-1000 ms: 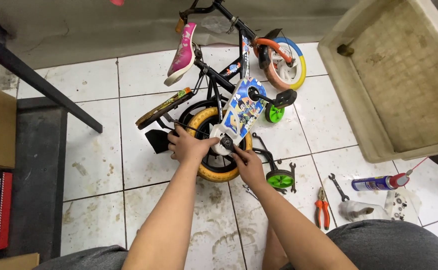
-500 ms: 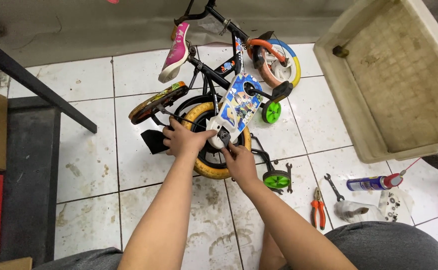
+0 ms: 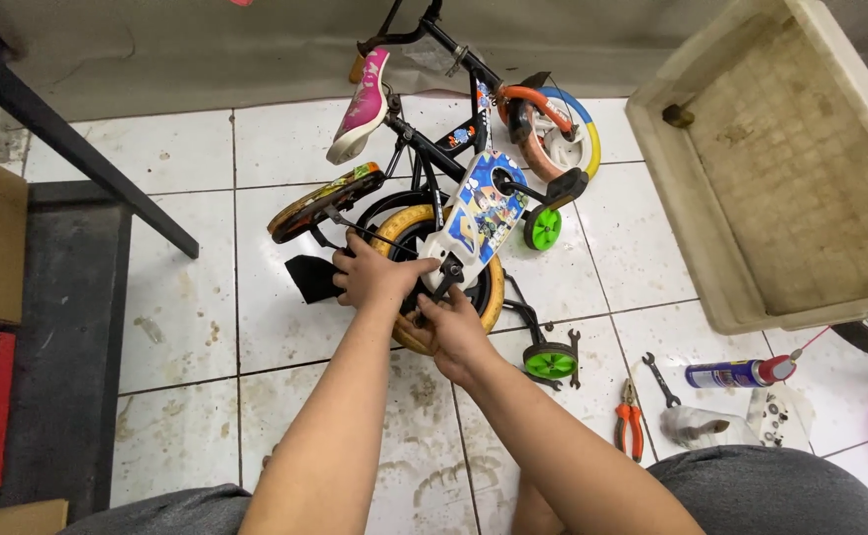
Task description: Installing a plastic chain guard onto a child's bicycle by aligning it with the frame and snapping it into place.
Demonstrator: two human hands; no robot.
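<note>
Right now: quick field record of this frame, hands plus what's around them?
left hand: on the yellow rear wheel of a small child's bike, by the printed chain guard
right hand: at the lower rim of the same wheel, below the guard
bike: lying on white floor tiles; pink saddle, green training wheels
tools: pliers, wrench, spray can to the person's right

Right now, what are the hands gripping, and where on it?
Both hands are on the small bicycle at its rear wheel hub: left hand on the yellow-tyred wheel, right hand under the chain guard.
</note>
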